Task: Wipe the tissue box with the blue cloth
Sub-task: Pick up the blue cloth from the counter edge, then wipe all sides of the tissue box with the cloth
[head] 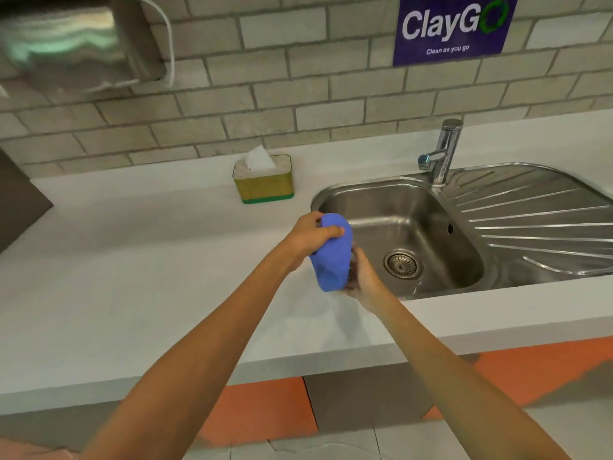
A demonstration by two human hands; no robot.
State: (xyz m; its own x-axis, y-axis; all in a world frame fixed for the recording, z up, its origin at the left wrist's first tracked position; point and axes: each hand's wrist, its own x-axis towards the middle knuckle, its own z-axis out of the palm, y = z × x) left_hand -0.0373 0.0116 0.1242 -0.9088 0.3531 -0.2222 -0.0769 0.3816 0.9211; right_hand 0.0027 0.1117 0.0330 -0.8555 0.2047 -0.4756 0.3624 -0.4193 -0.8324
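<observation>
The tissue box [264, 184] is yellow with a green base and stands upright on the white counter near the tiled wall, a white tissue poking out of its top. The blue cloth [331, 260] hangs bunched above the counter, just left of the sink bowl. My left hand [313, 234] grips the cloth's upper end. My right hand [361, 277] holds its lower end from the right side. Both hands are in front of the box and apart from it.
A steel sink [431, 207] with a drain and a ribbed drainboard lies to the right, with a chrome tap [444, 151] behind it. A metal dispenser [76, 44] hangs on the wall at upper left. The white counter [149, 260] stretches left.
</observation>
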